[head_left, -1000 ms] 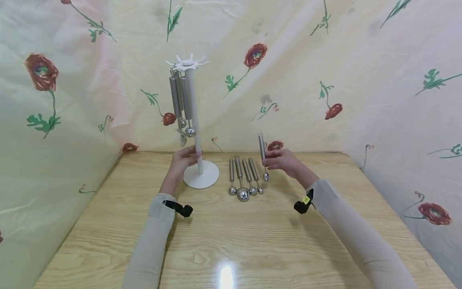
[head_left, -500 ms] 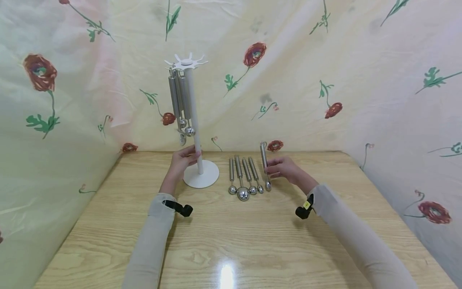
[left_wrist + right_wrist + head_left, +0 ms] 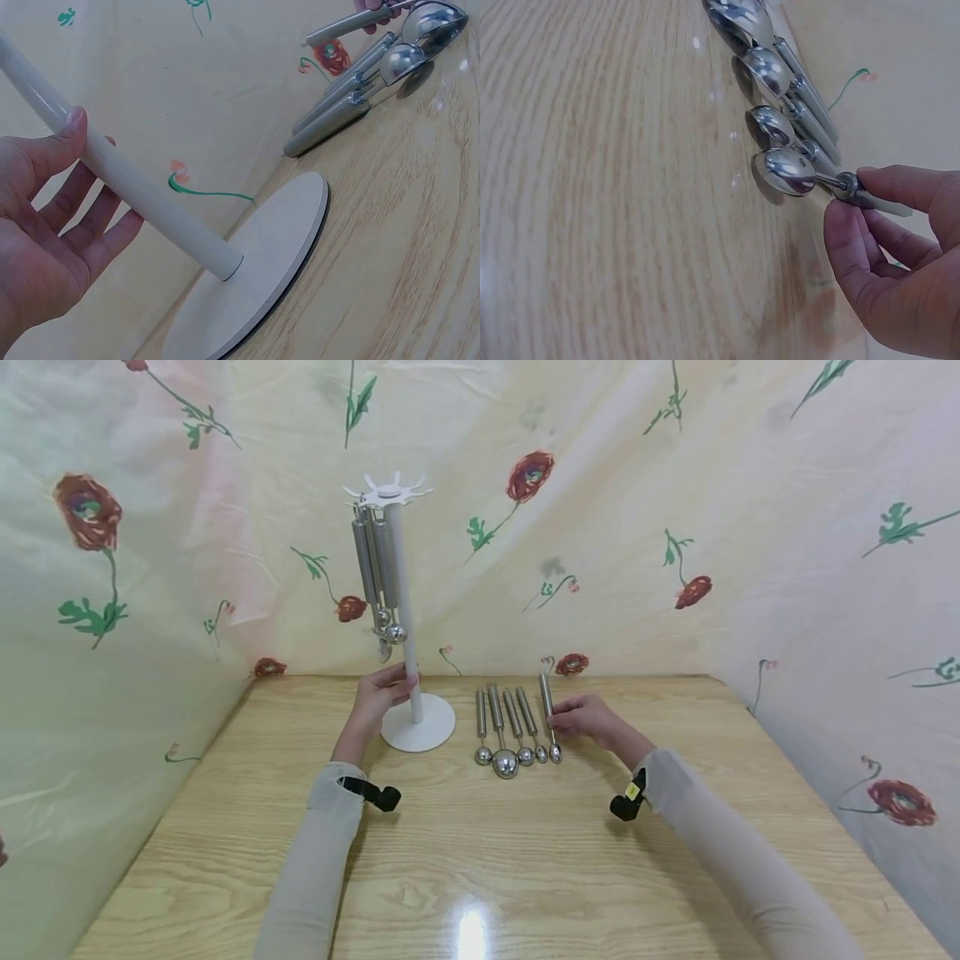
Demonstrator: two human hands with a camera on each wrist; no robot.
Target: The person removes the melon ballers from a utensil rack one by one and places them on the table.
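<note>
My left hand (image 3: 372,697) grips the pole of a white utensil stand (image 3: 406,585) low down, just above its round base. In the left wrist view the thumb lies across the front of the pole (image 3: 142,187), with the fingers behind. At the right end of a row of steel scoops (image 3: 506,763), my right hand (image 3: 590,718) pinches a small steel melon baller (image 3: 546,695) by its handle. Its oval bowl (image 3: 787,172) has a small hole and faces dome up, close over the wood, beside the neighbouring scoop. The handle tilts up toward the back.
Several steel utensils (image 3: 384,560) hang from the left side of the stand's hooked top (image 3: 389,491). The wooden table (image 3: 480,852) meets flower-patterned cloth (image 3: 615,552) at the back and sides. A black camera (image 3: 628,806) sits on each wrist.
My right hand has lowered the melon baller from above the table to the right end of the row. My left hand stays on the pole, and the hanging utensils have swung slightly.
</note>
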